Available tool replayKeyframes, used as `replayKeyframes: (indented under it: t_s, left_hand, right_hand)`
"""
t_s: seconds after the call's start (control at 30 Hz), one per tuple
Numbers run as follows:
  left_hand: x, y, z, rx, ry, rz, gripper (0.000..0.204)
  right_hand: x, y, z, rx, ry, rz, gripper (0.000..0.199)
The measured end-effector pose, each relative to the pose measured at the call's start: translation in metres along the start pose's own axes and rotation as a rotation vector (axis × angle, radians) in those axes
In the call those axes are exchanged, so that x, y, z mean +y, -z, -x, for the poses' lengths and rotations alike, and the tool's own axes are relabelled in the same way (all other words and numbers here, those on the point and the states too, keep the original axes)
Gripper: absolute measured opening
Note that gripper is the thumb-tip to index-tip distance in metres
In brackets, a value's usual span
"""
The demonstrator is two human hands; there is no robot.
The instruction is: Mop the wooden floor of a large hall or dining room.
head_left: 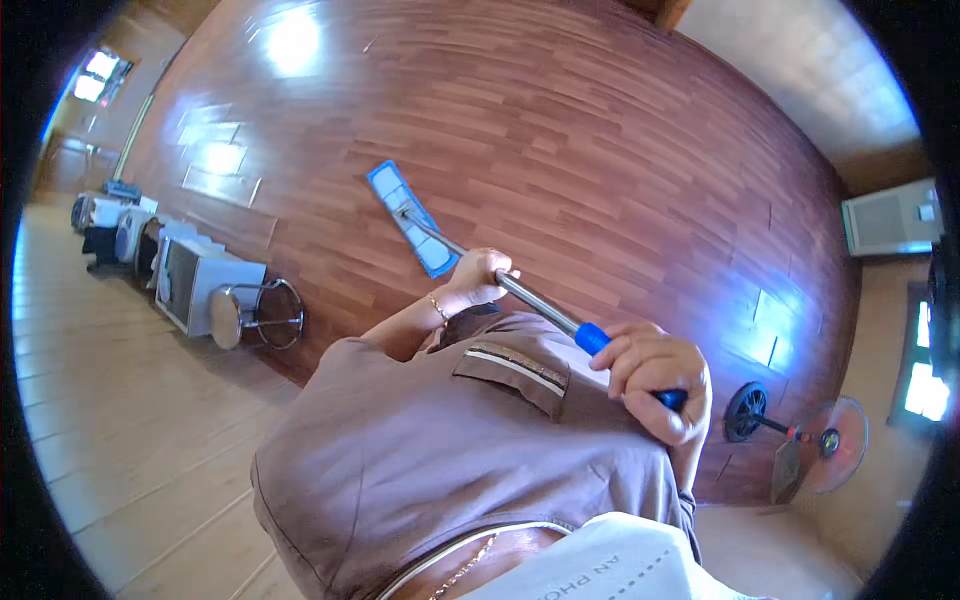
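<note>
A flat mop with a long metal pole runs slantwise in front of my chest. Its blue-edged, pale blue head lies flat on the wooden floor ahead, a little left of the middle. My left hand, with a bracelet at the wrist, is wrapped round the pole partway down. Higher up, my right hand closes round the blue grip at the pole's upper end, near my chest. The dark blue tip shows below its fingers.
Reddish wood flooring spreads ahead. At left stand a round stool and a white cabinet, with more items piled behind. A standing fan with a black round base is at right. A white boxy appliance stands by the right wall.
</note>
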State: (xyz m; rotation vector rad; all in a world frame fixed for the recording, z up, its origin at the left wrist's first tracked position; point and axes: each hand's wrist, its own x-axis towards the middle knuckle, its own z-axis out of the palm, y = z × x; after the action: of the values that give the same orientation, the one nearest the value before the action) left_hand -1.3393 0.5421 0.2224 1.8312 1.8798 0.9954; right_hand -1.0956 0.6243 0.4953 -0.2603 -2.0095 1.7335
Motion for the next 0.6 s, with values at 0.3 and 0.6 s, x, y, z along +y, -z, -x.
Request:
replayKeyframes:
  t_s: [0.3,0.6]
  left_hand:
    - [0.114,-0.089,-0.088,-0.386,-0.337,0.297,0.034]
    - [0.223,-0.196,-0.146,-0.764,-0.832,0.486,0.038]
  right_hand:
    - [-0.067,0.037,0.102,0.219,0.115,0.425,0.009]
    - [-0.12,0.034,0.165,0.532,-0.05,0.701,0.007]
